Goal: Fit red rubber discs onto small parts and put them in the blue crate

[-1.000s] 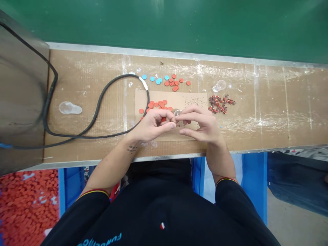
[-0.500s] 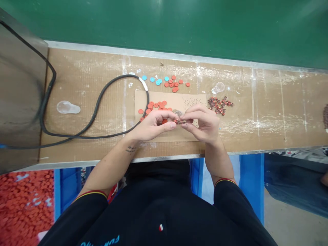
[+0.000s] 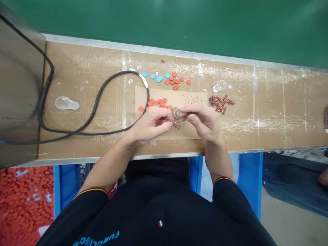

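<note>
Left hand is pinching a few red-and-black wired bits; right hand is bending its fingers beside the clear round container at the left's two o'clock, can't tell if it's gripping anything. Looks mid-job to me: orange discs at the left's one o'clock are lying loose, nothing finished showing.

Worktop looks like brown cardboard with a shiny plasticky finish, red discs mid-frame seem smooth plastic, cable at left's kinda matt black rubber, far-left panel dull metal.
</note>
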The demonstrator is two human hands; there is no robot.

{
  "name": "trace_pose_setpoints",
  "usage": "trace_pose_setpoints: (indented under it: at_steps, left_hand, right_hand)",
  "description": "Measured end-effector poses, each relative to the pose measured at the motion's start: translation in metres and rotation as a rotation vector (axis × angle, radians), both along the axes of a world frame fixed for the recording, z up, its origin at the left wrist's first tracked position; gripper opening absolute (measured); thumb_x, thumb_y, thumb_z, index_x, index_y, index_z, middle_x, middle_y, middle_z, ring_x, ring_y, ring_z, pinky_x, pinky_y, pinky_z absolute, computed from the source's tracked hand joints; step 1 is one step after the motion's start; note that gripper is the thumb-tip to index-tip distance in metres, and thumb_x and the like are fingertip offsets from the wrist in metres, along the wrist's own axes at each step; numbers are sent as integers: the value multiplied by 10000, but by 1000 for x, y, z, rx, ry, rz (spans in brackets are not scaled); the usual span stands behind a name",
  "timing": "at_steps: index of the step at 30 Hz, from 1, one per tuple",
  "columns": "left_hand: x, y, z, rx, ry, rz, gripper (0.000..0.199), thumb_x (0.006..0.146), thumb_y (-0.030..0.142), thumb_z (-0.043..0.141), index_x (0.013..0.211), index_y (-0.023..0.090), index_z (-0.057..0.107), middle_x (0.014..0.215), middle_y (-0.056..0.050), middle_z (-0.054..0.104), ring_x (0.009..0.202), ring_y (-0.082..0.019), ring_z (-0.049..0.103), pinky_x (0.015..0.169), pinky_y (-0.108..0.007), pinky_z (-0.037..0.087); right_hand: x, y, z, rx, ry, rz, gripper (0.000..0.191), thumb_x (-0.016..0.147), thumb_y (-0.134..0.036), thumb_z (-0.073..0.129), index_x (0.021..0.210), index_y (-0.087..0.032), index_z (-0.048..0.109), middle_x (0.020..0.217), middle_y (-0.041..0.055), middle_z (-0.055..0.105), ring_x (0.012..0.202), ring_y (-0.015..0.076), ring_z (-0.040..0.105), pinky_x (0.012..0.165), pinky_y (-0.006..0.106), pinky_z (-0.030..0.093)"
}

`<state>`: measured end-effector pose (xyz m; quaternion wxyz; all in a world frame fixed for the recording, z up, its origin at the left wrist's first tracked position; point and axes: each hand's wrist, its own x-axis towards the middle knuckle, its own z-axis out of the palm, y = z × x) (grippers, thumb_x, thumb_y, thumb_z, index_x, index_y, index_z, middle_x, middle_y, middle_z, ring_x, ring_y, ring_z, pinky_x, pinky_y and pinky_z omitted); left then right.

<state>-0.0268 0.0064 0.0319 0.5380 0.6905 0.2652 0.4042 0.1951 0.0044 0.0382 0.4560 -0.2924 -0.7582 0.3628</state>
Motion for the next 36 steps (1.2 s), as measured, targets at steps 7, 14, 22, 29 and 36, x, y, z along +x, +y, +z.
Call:
trace_pose_setpoints:
  at_steps: [7, 14, 22, 29, 36]
  left_hand:
    - [4, -4, 2, 30, 43, -24, 163, 786, 165, 632, 643, 195, 558, 529, 54, 453, 467, -73, 348, 452, -226, 287]
    - [3, -3, -2, 22, 45, 37, 238, 923, 269, 679, 710, 186, 613, 597, 30, 552, 528, -84, 438, 522, -226, 363]
    - [3, 0, -4, -62, 5, 29, 475, 934, 585, 757, 721, 177, 635, 684, -13, 668, 584, -99, 535, 577, -240, 418]
    - [6, -1, -5, -44, 17, 79, 535, 890, 649, 776, 700, 189, 582, 612, 30, 552, 539, -92, 447, 528, -250, 380]
    - [4, 9, -19, -204, -276, 309, 368, 936, 549, 744, 863, 247, 548, 711, 31, 533, 550, -108, 480, 518, -258, 425]
  right_hand:
    - [-4, -5, 2, -108, -100, 183, 268, 1014, -210, 677, 1280, -241, 682, 826, -49, 766, 749, 74, 735, 736, 210, 600]
    - [-5, -5, 2, -308, 52, 210, 303, 949, -201, 767, 1237, -234, 678, 799, -70, 777, 727, 73, 753, 701, 192, 603]
    - [-6, -5, 4, -463, 85, 157, 258, 905, -361, 831, 1107, -219, 756, 755, -42, 803, 720, 106, 783, 723, 231, 630]
    - [-9, -6, 3, -431, 161, 166, 180, 893, -332, 847, 954, -192, 751, 843, -9, 818, 747, 98, 787, 694, 214, 638]
    - [16, 4, 1, -123, 64, -184, 113, 925, -323, 803, 1012, -260, 768, 901, -34, 818, 792, 111, 794, 727, 260, 677]
